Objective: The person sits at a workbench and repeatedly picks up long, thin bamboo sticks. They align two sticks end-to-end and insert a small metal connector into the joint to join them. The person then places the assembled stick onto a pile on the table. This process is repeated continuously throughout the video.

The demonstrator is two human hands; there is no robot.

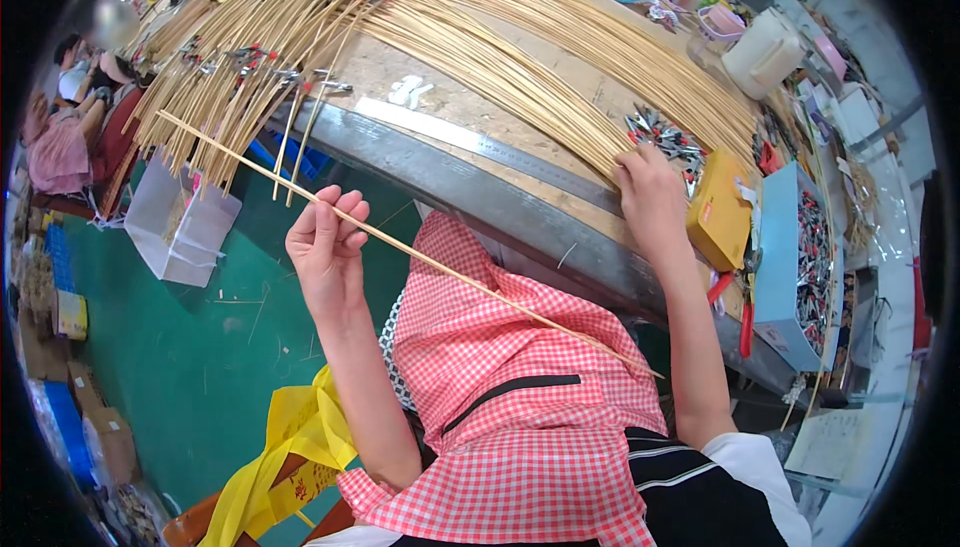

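While my left hand (328, 237) pinches one thin stick (430, 261), which slants across before my checked apron (500, 342), my right hand (650, 195) is with bent fingers at the end of the stick bundle (520, 85) on the worktop (450, 97), beside the clips (668, 137); whether it grips something, I cannot tell.

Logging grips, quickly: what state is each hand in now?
Left hand: closed, pinching a thin wooden stick.
Right hand: at the stick bundle near metal clips; grip cannot be told.
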